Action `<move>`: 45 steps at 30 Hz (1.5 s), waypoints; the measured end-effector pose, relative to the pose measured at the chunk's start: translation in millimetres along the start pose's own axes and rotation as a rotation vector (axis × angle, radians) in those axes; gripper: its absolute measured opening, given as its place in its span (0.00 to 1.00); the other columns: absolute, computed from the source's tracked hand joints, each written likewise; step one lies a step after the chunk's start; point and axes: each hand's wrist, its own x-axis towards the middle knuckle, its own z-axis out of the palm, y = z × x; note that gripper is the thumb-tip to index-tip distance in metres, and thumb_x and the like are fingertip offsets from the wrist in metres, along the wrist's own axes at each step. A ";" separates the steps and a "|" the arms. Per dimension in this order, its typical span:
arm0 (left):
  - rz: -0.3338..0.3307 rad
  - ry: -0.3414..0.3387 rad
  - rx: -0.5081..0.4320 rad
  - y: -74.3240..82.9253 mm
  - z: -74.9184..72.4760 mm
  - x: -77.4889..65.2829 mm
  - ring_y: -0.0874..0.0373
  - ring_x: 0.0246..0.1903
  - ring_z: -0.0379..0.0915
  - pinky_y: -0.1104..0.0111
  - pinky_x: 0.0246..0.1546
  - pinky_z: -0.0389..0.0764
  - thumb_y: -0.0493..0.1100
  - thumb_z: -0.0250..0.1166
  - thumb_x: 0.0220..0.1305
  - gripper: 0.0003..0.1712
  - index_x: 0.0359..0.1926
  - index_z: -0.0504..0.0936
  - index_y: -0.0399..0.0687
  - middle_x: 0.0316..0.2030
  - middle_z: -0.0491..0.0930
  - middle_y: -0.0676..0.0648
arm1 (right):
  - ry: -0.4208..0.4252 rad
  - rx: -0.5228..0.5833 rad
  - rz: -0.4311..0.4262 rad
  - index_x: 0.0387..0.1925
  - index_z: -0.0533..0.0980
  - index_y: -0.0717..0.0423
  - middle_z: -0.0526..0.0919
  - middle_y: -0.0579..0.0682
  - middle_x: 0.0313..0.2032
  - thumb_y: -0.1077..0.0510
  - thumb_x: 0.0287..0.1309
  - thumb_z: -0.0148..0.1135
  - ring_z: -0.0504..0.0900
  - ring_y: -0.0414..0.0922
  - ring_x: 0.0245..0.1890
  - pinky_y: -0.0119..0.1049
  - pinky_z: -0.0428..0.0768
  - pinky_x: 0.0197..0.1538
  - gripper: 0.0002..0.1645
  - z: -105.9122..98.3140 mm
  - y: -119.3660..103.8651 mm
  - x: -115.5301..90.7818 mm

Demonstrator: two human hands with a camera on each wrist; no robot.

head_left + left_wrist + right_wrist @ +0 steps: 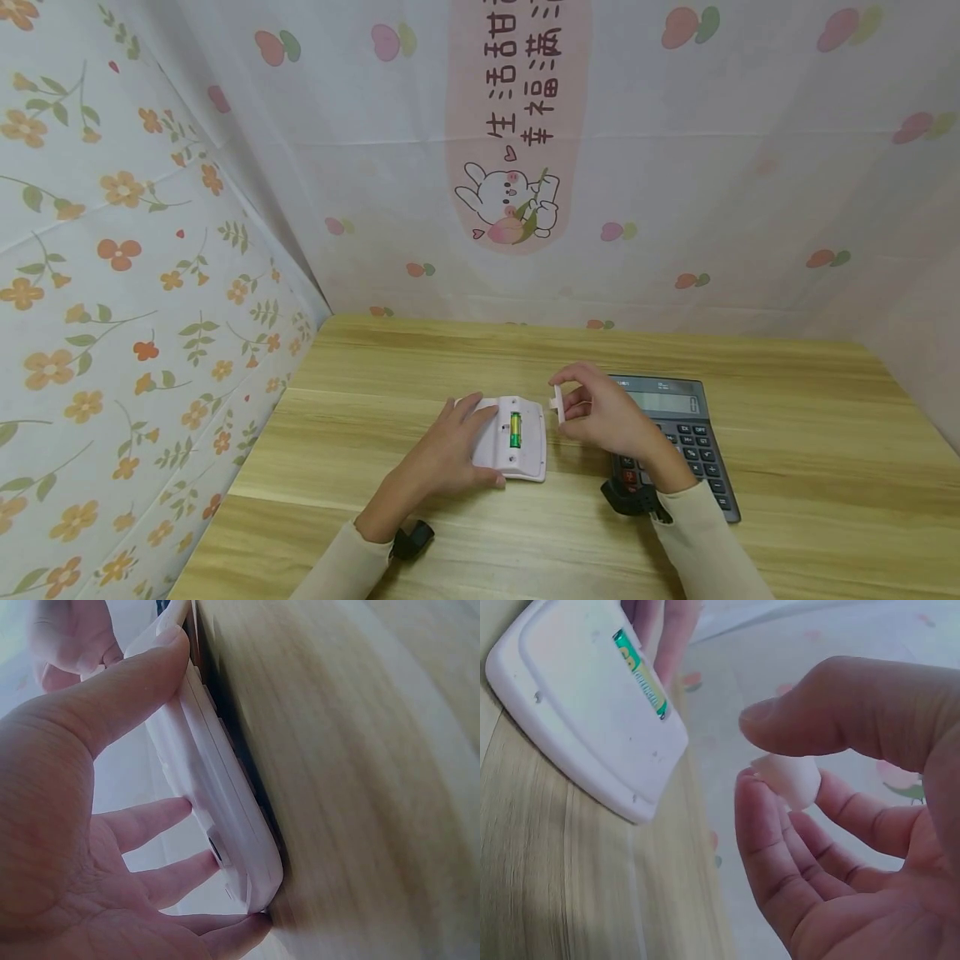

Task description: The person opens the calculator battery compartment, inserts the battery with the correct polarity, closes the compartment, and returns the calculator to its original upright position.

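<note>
A white plastic device (532, 454) lies on the table with its back facing up. Its battery slot is uncovered, and a green and yellow battery (515, 430) sits inside. My left hand (442, 450) holds the device by its left part, the thumb at the near edge and the fingers spread over the top and far edge. Just to the right, my right hand (603, 412) pinches a small white battery cover (793, 780) between thumb and fingers, above the table and apart from the device. The battery (640, 673) also shows in the right wrist view.
A dark grey calculator (708, 454) lies face up under the right forearm, partly hidden by it. The wooden table (825, 467) meets a patterned cloth (360, 208) at the back and a flowered cloth (150, 300) at the left. Black wrist cameras (412, 540) sit on both wrists.
</note>
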 end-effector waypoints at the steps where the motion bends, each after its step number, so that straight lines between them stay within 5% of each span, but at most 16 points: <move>1: 0.001 0.000 -0.002 -0.2 0.1 -0.1 0.19 0.79 0.50 0.33 0.74 0.65 0.59 0.87 0.55 0.58 0.81 0.70 0.46 0.83 0.59 0.35 | 0.003 0.014 0.000 0.64 0.76 0.67 0.76 0.61 0.59 0.74 0.52 0.78 0.84 0.50 0.46 0.37 0.88 0.48 0.36 -0.2 -0.6 -0.1; 14: -0.028 -0.016 0.005 -0.8 1.0 -1.2 0.21 0.80 0.48 0.32 0.73 0.64 0.61 0.85 0.57 0.59 0.83 0.69 0.49 0.84 0.57 0.38 | 0.031 0.113 -0.007 0.66 0.79 0.67 0.80 0.59 0.54 0.70 0.56 0.82 0.85 0.51 0.46 0.35 0.88 0.48 0.37 1.6 -8.4 -0.1; 31: -0.022 -0.023 0.016 0.2 -0.5 0.8 0.21 0.80 0.48 0.33 0.74 0.65 0.62 0.84 0.58 0.58 0.83 0.69 0.49 0.84 0.57 0.38 | -0.010 0.190 -0.050 0.66 0.79 0.71 0.77 0.61 0.59 0.73 0.54 0.82 0.85 0.52 0.48 0.37 0.89 0.50 0.37 31.8 -9.0 6.3; 40: -0.004 -0.011 0.028 -0.9 -0.3 0.2 0.20 0.79 0.50 0.33 0.72 0.67 0.62 0.84 0.59 0.58 0.83 0.69 0.49 0.84 0.58 0.37 | -0.025 0.147 -0.071 0.64 0.80 0.70 0.80 0.59 0.55 0.74 0.51 0.82 0.87 0.52 0.47 0.36 0.89 0.48 0.37 45.0 -7.7 8.7; 45: 0.011 -0.003 0.029 -1.1 -0.5 -1.1 0.20 0.79 0.50 0.32 0.72 0.67 0.61 0.85 0.59 0.58 0.83 0.69 0.48 0.84 0.58 0.36 | -0.001 -0.011 -0.108 0.62 0.83 0.65 0.82 0.53 0.52 0.69 0.50 0.85 0.86 0.48 0.44 0.35 0.87 0.44 0.35 50.7 -6.4 9.2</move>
